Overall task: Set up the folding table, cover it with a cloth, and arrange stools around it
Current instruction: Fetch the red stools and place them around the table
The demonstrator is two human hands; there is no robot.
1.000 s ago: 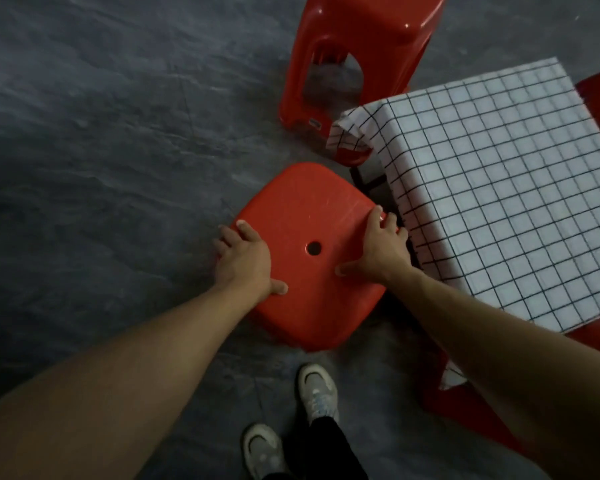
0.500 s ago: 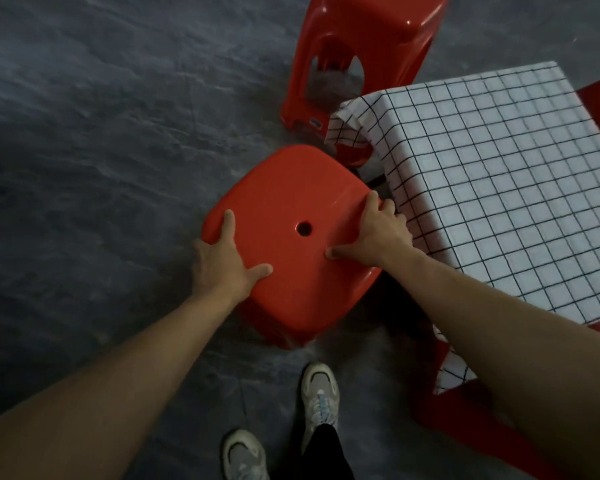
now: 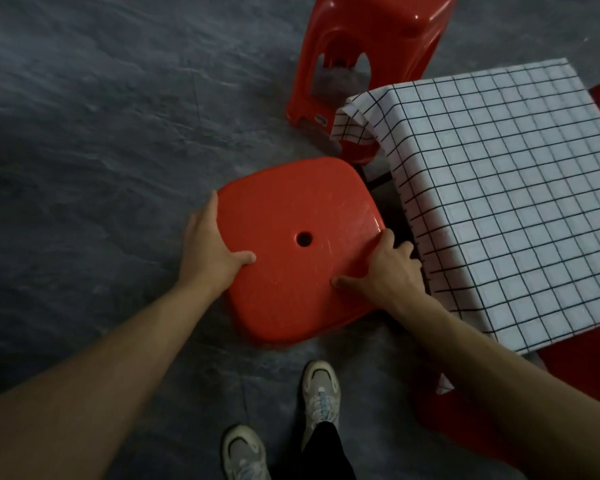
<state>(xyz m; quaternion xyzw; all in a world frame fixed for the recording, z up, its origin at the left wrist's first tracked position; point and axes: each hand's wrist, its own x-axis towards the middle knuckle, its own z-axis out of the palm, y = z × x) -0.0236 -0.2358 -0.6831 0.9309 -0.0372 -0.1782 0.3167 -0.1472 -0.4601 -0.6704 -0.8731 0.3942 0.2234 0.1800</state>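
Beside the near corner of the covered table, the person is holding a red stool point(image 3: 291, 244) by its seat. Their left hand point(image 3: 207, 252) is gripping the seat's left edge, with the thumb lying flat on top and the fingers wrapping round the rim. Their right hand point(image 3: 390, 277) is gripping the opposite edge, with the thumb pressing on the top surface and the fingers hooking over the side nearest the table. The seat, which has a round hole in its middle, is sitting just beside the hanging edge of the checked cloth point(image 3: 499, 202). I cannot tell whether the two are touching. Nor can I tell whether the stool's feet are resting on the grey floor point(image 3: 101, 133), because the seat is hiding the legs.

The cloth, white with a thin black grid, is covering the tabletop and drooping over its sides, and it is folding into a loose flap at the far corner. A bit of dark table frame point(image 3: 381, 178) is peeking out beneath it. A second red stool point(image 3: 371, 39) is standing at the table's far side, close behind that flap. A third red stool point(image 3: 586, 372) is sitting partly under the cloth at the near right. The person's pale sneakers point(image 3: 321, 389) are standing on the floor below the held stool.
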